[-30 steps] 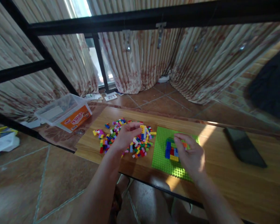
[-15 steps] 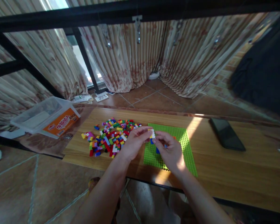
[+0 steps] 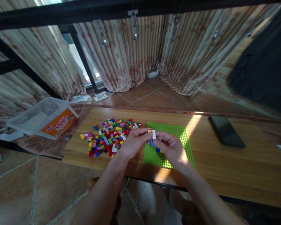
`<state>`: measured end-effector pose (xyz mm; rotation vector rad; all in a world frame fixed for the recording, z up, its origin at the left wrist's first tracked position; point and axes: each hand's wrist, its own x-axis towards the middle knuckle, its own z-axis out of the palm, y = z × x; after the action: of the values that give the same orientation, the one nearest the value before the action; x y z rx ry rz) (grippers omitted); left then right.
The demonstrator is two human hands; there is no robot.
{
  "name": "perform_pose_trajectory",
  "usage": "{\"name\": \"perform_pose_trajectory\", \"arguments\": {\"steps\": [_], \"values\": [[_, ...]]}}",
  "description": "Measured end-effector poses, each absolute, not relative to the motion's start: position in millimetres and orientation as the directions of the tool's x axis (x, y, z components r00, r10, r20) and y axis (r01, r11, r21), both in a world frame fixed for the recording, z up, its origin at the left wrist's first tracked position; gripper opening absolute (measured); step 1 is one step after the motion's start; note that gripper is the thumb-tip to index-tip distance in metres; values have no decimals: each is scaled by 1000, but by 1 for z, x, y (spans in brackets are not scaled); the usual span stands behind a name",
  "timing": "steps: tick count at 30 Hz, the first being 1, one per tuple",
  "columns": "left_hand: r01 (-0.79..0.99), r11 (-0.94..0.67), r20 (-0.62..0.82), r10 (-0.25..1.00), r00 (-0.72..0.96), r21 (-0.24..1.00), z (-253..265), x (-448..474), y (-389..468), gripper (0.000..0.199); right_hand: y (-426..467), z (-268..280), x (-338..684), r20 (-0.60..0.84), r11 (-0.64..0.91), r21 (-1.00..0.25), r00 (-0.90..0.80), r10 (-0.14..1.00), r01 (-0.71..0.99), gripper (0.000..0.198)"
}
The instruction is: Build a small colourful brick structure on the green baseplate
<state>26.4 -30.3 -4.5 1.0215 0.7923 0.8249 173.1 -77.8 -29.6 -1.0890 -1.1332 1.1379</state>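
Between my two hands is a small assembly of toy bricks (image 3: pixel 154 134), with white, yellow and blue parts showing. My left hand (image 3: pixel 135 140) pinches it from the left, thumb on top. From the right, the fingers and thumb of my right hand (image 3: pixel 170 147) close on the same bricks. Both hands are above the green baseplate (image 3: pixel 152 158), hiding part of it. Under my right hand a blue brick (image 3: pixel 157 150) shows, and a bit of orange appears behind the fingers. A heap of loose mixed bricks (image 3: pixel 110 137) lies left of my left hand.
A black phone (image 3: pixel 226 131) lies on the wooden table (image 3: pixel 213 162) to the right. A clear plastic box (image 3: pixel 42 117) with an orange label stands at the left. Striped curtains (image 3: pixel 135 56) hang behind, and a dark bar crosses the top.
The brick assembly has turned slightly in my fingers, showing more of its white and blue sides. Both hands keep their hold. The view has shifted a little.
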Motion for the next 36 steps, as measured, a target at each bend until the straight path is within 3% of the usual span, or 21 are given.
{"name": "perform_pose_trajectory", "arguments": {"steps": [3, 10, 17, 23, 26, 28, 32, 36], "values": [[-205, 334, -205, 856, 475, 920, -5, 25, -30, 34, -77, -27, 177, 25, 30, -985, 35, 999, -168, 34], [-172, 451, -322, 811, 489, 876, -2, 26, -34, 37, -74, -24, 178, -40, 17, -967, 214, 976, -256, 33], [-93, 313, -227, 834, 503, 945, -3, 33, -38, 26, -74, -25, 178, -72, 8, -956, 260, 963, -294, 31], [-99, 325, -231, 825, 515, 941, -2, 31, -36, 25, -75, -23, 182, -102, -46, -961, 196, 975, -271, 35], [-63, 302, -237, 845, 479, 951, -1, 26, -33, 26, -75, -28, 181, -41, -17, -993, 210, 977, -117, 34], [-23, 275, -241, 878, 412, 961, -1, 21, -29, 26, -77, -31, 179, 39, 19, -995, 207, 978, 98, 30], [133, 197, -228, 927, 296, 971, -1, 6, -19, 22, -81, -36, 171, 152, 57, -839, 133, 979, 541, 23], [318, 83, -178, 943, 281, 944, 1, -11, -11, 18, -80, -34, 163, 200, 55, -696, 121, 972, 716, 23]]}}
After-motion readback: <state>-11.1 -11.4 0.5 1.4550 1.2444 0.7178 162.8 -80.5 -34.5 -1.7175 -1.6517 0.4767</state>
